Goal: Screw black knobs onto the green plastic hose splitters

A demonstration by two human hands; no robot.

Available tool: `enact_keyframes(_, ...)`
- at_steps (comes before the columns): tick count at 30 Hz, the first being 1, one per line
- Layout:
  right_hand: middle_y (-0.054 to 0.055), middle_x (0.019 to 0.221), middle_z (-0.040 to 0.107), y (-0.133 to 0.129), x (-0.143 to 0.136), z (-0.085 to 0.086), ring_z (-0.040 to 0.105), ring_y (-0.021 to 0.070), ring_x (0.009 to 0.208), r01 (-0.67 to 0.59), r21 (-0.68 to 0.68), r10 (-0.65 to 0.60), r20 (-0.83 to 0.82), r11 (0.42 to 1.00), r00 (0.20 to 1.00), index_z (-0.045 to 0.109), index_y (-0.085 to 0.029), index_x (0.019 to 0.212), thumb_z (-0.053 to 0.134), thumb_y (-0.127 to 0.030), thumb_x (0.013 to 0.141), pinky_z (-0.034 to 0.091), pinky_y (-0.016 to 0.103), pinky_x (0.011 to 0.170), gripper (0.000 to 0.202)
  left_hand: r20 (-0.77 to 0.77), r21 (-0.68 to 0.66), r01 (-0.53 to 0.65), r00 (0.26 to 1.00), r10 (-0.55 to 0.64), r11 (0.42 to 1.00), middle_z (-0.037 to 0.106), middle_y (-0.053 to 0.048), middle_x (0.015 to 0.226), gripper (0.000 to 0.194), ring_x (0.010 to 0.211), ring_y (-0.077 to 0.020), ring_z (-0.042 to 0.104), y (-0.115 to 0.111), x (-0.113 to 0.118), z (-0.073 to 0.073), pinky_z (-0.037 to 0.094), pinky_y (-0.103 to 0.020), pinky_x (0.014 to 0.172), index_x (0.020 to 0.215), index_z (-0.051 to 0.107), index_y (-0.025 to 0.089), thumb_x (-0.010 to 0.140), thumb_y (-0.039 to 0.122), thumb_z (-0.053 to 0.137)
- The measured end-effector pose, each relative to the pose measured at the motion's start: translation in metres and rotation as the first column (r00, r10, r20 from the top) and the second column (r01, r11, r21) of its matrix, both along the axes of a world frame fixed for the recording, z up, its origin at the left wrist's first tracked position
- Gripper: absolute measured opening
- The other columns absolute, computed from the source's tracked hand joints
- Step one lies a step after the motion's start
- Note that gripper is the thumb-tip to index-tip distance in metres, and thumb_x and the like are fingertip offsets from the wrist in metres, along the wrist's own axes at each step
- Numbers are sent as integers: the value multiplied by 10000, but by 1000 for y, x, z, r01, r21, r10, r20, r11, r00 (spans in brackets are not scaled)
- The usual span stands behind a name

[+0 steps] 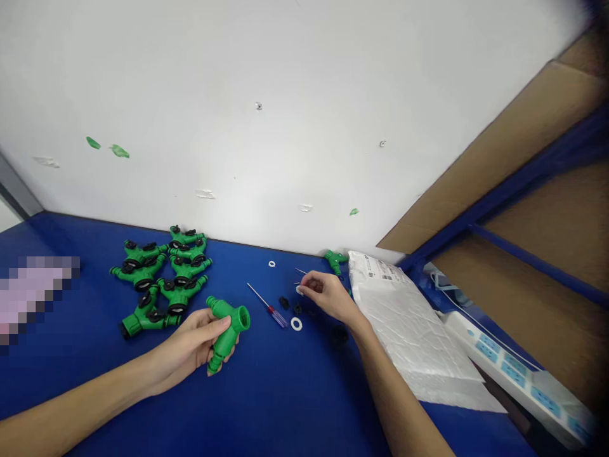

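Observation:
My left hand is closed round a green plastic Y-shaped hose splitter, its wide round opening turned to the right. My right hand pinches a small white piece between thumb and fingertips, just above the table; its exact shape is partly hidden. Near that hand lie a screwdriver with a clear purple-red handle, a white ring washer and small black parts. A dark round cap sits below my right wrist.
Several green splitters with black valve handles are grouped at the left. Another green splitter lies by a white padded mailer. A small white ring is near the wall. A power strip runs along the right of the blue table.

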State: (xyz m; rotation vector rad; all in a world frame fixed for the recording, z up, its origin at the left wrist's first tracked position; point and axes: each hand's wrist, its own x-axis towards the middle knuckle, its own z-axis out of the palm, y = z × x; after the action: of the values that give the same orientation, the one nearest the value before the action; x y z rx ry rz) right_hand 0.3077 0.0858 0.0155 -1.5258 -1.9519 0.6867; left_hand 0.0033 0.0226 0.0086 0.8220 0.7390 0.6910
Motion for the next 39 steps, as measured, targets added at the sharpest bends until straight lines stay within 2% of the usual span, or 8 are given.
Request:
enact_keyframes(4, 75, 783, 704, -3, 3, -2, 673, 193, 699, 30, 17, -27, -198, 999, 980, 705, -129, 944, 692, -446, 784, 556, 333, 680, 356, -20, 18, 11, 1000, -11, 1000, 559, -23, 621, 418, 560, -130, 527, 1, 0, -2, 404, -210, 416, 826, 639, 118, 787, 529, 705)
enact_keyframes(8, 78, 856, 709, -17, -19, 4, 676, 189, 730, 28, 85, 4, -349, 996, 937, 732, -166, 832, 728, -478, 765, 563, 312, 654, 319, -43, 8, 20, 999, -20, 1000, 618, -60, 736, 411, 582, -125, 551, 2, 0, -1, 406, -207, 422, 837, 634, 114, 795, 517, 704)
enact_keyframes(12, 50, 834, 702, -45, -68, 9, 656, 147, 704, -85, 354, 253, -462, 931, 850, 737, -195, 778, 746, -214, 802, 544, 276, 635, 32, -36, -14, -5, 999, 4, 1000, 645, -62, 758, 415, 572, -121, 567, 1, 3, 2, 400, -201, 417, 817, 597, 124, 775, 516, 726)
enact_keyframes(16, 63, 846, 709, -64, -103, 6, 667, 147, 707, -182, 495, 409, -403, 850, 819, 758, -196, 848, 709, -93, 818, 552, 282, 651, 118, 17, -23, 15, 1000, -14, 1000, 663, -61, 760, 407, 574, -129, 589, -2, 4, 3, 388, -190, 406, 856, 574, 138, 776, 504, 731)
enact_keyframes(19, 55, 821, 713, -68, -109, 1, 664, 146, 680, -115, 392, 330, -541, 913, 773, 773, -204, 848, 730, -114, 804, 553, 272, 618, 109, 56, -10, 54, 997, -53, 999, 659, -61, 749, 389, 564, -130, 592, -4, 4, 3, 392, -189, 398, 868, 581, 132, 793, 486, 722)
enact_keyframes(23, 23, 760, 702, -69, -108, -4, 629, 113, 563, -105, 120, 159, -765, 987, 624, 785, -225, 857, 747, -183, 802, 531, 236, 520, 79, 101, 0, 90, 991, -89, 996, 651, -68, 735, 376, 545, -122, 582, -4, 4, 2, 401, -188, 397, 883, 608, 111, 818, 469, 701)
enact_keyframes(35, 8, 659, 702, -72, -109, -3, 630, 91, 545, -315, -147, -39, -945, 938, 326, 788, -205, 790, 829, -244, 739, 536, 198, 530, 76, 190, 2, 155, 970, -153, 988, 666, -68, 764, 329, 527, -115, 599, -5, 0, -4, 409, -182, 401, 912, 613, 125, 853, 444, 667)
enact_keyframes(39, 19, 734, 710, -75, -108, 0, 648, 109, 573, -310, -58, 42, -952, 949, 305, 790, -226, 811, 816, -234, 752, 553, 229, 537, 65, 204, -6, 159, 967, -154, 987, 673, -68, 778, 325, 538, -123, 612, -5, -1, -4, 412, -180, 399, 954, 608, 134, 855, 439, 667)
